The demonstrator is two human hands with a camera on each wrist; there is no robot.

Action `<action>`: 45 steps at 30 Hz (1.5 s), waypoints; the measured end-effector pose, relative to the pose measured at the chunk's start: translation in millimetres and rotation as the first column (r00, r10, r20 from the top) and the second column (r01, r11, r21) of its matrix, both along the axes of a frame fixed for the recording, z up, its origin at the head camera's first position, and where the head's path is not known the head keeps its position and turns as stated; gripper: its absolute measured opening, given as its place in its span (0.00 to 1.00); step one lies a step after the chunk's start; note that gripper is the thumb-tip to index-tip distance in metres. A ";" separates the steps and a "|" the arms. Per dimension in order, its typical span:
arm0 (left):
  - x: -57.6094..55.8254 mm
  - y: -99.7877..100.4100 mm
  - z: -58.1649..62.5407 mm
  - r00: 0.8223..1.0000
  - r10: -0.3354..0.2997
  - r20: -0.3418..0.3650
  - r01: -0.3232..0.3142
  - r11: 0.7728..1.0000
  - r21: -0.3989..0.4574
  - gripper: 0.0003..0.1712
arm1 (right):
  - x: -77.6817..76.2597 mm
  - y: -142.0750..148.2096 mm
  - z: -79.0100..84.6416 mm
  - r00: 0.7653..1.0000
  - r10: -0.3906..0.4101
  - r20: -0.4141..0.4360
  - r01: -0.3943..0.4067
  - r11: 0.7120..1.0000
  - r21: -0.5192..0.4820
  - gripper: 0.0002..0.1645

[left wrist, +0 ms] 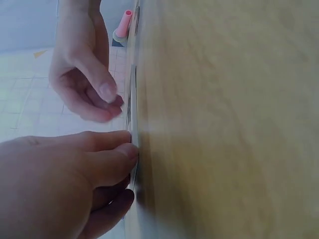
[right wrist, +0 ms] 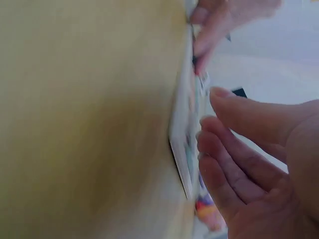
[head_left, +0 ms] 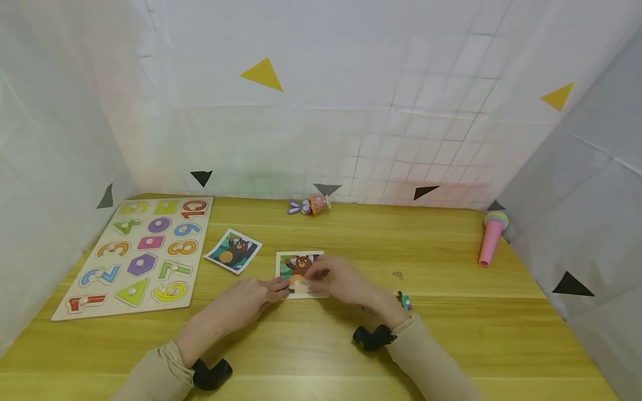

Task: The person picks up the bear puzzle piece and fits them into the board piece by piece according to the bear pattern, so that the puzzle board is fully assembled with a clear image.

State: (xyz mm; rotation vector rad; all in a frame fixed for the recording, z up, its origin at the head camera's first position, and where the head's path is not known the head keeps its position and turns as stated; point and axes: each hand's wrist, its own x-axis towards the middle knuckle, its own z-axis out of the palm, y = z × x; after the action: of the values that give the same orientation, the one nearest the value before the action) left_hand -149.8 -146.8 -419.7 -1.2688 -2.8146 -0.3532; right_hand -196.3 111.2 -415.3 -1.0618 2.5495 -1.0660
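A small bear picture puzzle [head_left: 301, 260] in a pale frame lies flat on the table. Its lower middle shows a bare pale patch. My left hand [head_left: 248, 301] rests its extended fingers on the puzzle's left edge; in the left wrist view its fingertips [left wrist: 130, 151] touch the frame's side. Over the puzzle's right part hovers my right hand [head_left: 341, 281], fingers bent. The right wrist view shows its thumb and fingers apart, nothing between them. Right of that forearm lies a loose teal and brown piece [head_left: 405, 301]. A matching bear picture card [head_left: 233, 250] lies left of the puzzle.
A wooden number-and-shape peg board [head_left: 200, 267] covers the table's left side. A purple rabbit toy [head_left: 307, 206] lies at the back, and a pink toy microphone [head_left: 492, 239] at the far right. White patterned sheets [head_left: 321, 128] wall the table in behind and at the sides.
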 end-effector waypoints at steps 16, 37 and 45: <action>-1.3 -0.8 -0.8 0.997 0.012 0.072 -0.016 0.999 0.051 0.21 | 3.5 83.6 9.0 0.997 -0.073 0.013 0.072 0.995 0.074 0.12; -0.5 -1.2 -2.2 0.997 0.005 0.075 -0.011 0.996 0.085 0.19 | 12.5 131.2 1.9 0.997 -0.066 -0.034 0.070 0.991 0.110 0.14; -0.2 -0.7 -2.0 0.997 0.006 0.083 -0.014 0.995 0.097 0.19 | 14.4 129.4 1.3 0.998 -0.054 -0.010 0.055 0.991 0.119 0.17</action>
State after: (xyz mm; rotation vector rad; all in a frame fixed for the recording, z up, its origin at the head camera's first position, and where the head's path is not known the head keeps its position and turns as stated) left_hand -150.0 -147.4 -421.7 -1.2479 -2.8303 -0.5480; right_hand -181.9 240.6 -414.0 -0.9726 2.6251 -0.9100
